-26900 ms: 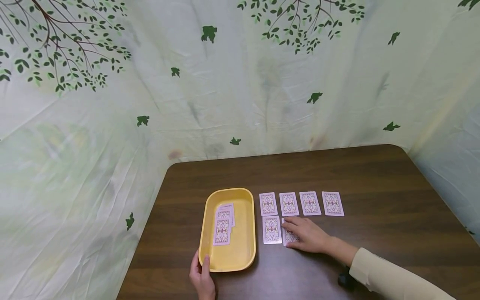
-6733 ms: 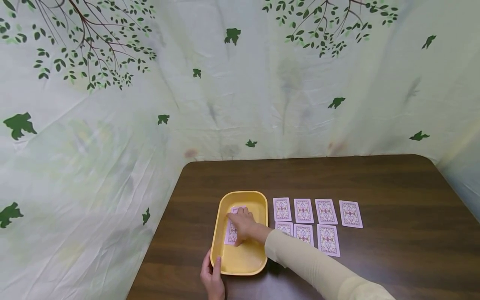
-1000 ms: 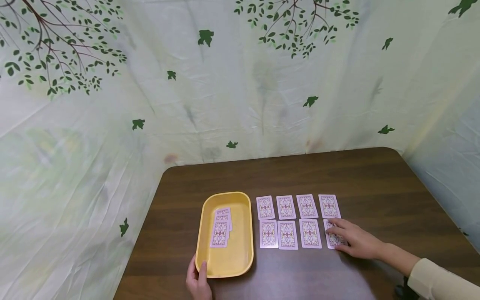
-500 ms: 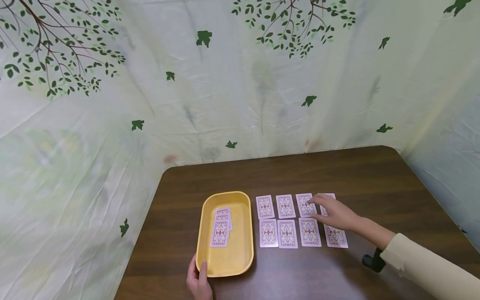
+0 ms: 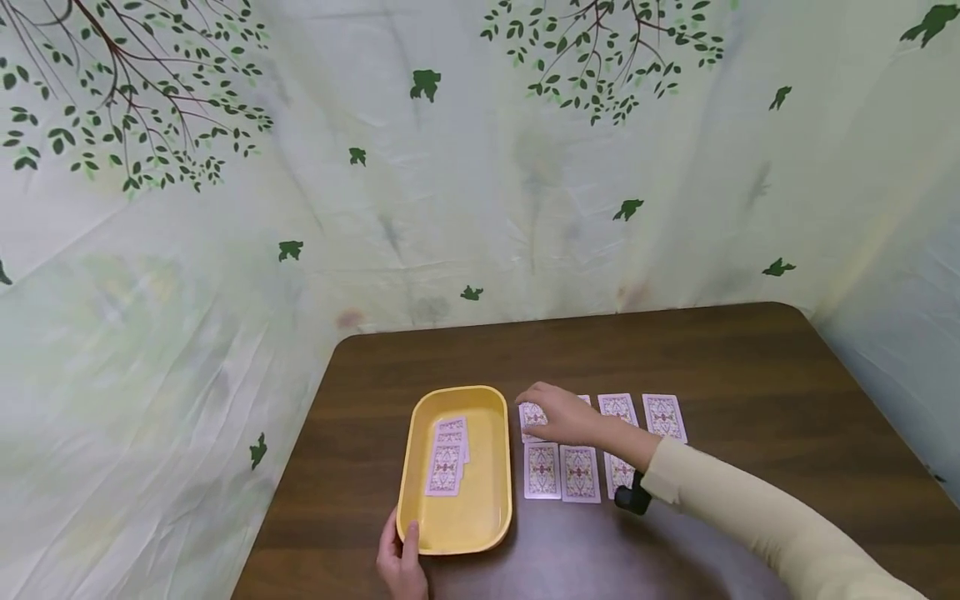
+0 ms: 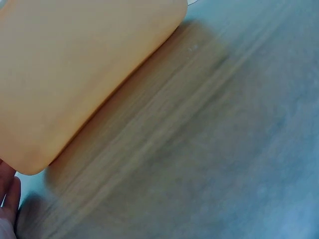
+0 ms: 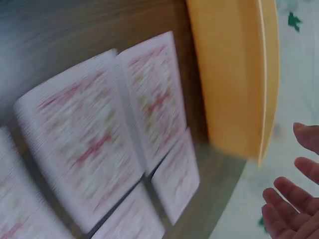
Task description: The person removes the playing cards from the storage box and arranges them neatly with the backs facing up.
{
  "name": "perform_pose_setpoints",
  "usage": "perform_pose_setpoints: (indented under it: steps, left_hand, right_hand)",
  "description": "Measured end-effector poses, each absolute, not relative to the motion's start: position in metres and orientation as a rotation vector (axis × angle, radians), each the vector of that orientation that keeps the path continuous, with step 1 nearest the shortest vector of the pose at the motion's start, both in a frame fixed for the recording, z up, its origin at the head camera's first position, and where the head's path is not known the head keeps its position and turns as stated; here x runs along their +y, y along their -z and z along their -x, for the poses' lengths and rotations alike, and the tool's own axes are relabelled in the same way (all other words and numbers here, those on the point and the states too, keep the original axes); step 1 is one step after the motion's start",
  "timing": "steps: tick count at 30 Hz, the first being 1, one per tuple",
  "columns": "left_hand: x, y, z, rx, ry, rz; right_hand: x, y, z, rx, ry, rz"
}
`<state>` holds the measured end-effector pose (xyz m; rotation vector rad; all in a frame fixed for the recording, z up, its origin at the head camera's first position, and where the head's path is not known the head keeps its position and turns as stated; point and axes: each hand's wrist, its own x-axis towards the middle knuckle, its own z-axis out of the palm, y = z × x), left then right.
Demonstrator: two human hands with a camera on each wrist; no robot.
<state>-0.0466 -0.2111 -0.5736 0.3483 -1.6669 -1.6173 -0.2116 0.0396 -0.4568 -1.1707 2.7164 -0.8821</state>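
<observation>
My left hand [image 5: 402, 560] holds the yellow tray [image 5: 491, 533] at its near left corner, thumb on the rim; in the left wrist view its fingers show beside the tray's corner. Inside the tray a few purple-patterned playing cards [image 5: 444, 468] lie face down, overlapping. To the tray's right, face-down playing cards [image 5: 542, 471] form two rows. My right hand [image 5: 564, 415] hovers over the left end of the far row, partly covering cards there, with nothing in its grasp. In the right wrist view its fingers [image 7: 294, 196] are loosely bent, clear of the cards [image 7: 92, 144].
A brown wooden table [image 5: 750, 358] carries everything, its rounded far edge against a pale curtain [image 5: 525, 208] printed with leaves and birds. The black wrist camera [image 5: 632, 496] sits under the right sleeve [image 5: 735, 492], low over the near row.
Since the earliest frame, the near row has grown from two cards to match the far row. Within the last second my right hand has left its rightmost card and swung left toward the tray.
</observation>
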Motion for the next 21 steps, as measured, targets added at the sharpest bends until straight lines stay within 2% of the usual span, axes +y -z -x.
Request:
perform_pose_setpoints:
  steps: [10, 21]
  left_hand:
    - [-0.213, 0.572, 0.045, -1.664, 1.62, -0.299]
    - [-0.214, 0.574, 0.045, -1.642, 1.646, -0.231]
  right_hand:
    - [-0.042, 0.477, 0.205, 2.593, 0.789, 1.316]
    - [-0.085, 0.503, 0.197, 2.606, 0.643, 1.258]
